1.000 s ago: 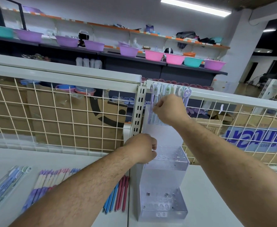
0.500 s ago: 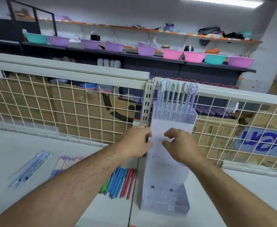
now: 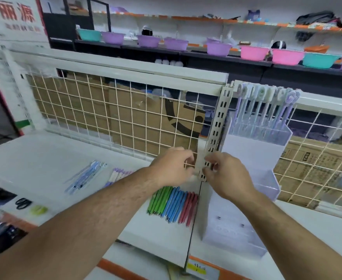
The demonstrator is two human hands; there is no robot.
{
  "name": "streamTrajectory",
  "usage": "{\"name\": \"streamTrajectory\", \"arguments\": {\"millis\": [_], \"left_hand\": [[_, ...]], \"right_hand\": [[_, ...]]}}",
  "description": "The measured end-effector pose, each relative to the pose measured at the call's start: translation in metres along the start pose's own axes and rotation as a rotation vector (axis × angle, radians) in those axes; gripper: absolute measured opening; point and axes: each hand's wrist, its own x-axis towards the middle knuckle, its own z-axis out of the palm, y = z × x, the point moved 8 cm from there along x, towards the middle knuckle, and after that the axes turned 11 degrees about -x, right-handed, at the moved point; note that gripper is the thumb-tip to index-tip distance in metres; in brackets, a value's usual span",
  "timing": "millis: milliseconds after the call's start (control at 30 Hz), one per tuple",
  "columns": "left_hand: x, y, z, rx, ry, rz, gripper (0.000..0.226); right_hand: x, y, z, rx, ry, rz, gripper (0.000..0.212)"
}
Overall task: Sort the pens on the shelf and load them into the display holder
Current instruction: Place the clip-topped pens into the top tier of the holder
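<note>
The left hand (image 3: 172, 166) and right hand (image 3: 225, 174) are meeting in front of the lower end of the slotted upright (image 3: 216, 136). Their fingers are curled and the tips are nearly touching. Blur is hiding whether they are pinching something small or gripping the post, so I cannot tell. I am seeing no pen in either.

The display holder (image 3: 253, 156) is standing on the shelf (image 3: 44, 154) just right of that upright. Its top tier is carrying a row of pastel pens (image 3: 267, 112) with bulky caps, and its 2 lower tiers are looking empty.

The loose pens are lying in 3 groups to the left:
- A green, blue and red bundle (image 3: 174, 203) is sitting right below the left wrist.
- A purple-and-white group (image 3: 117, 174) is partly hidden by the forearm.
- A lilac-blue group (image 3: 85, 176) is lying further out.

The likeliest trouble, to my eye, is the left forearm sweeping across the colour bundle as it drops. That could roll sorted colours into one another or toward the front edge. The right forearm is passing over the holder's lowest tier. A careless pull back could be knocking that light plastic stand and tipping the top-heavy pens out.
</note>
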Motion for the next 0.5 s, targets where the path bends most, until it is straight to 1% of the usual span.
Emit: {"name": "streamTrajectory", "arguments": {"millis": [100,267,367,500], "left_hand": [[-0.013,-0.032,-0.016,0.025,-0.002,-0.024,0.029],[-0.041,-0.118,-0.045,0.071,-0.046,-0.104,0.035],[-0.057,-0.175,-0.064,0.114,-0.099,-0.137,0.035],[-0.078,-0.243,-0.096,0.104,-0.088,-0.179,0.028]], "right_hand": [[0.005,-0.036,0.017,-0.019,-0.008,-0.041,0.027],[0.014,-0.11,0.077,-0.014,-0.122,-0.048,0.035],[0.021,-0.157,0.116,-0.003,-0.18,-0.032,0.037],[0.03,-0.215,0.16,0.026,-0.247,-0.022,0.038]]}}
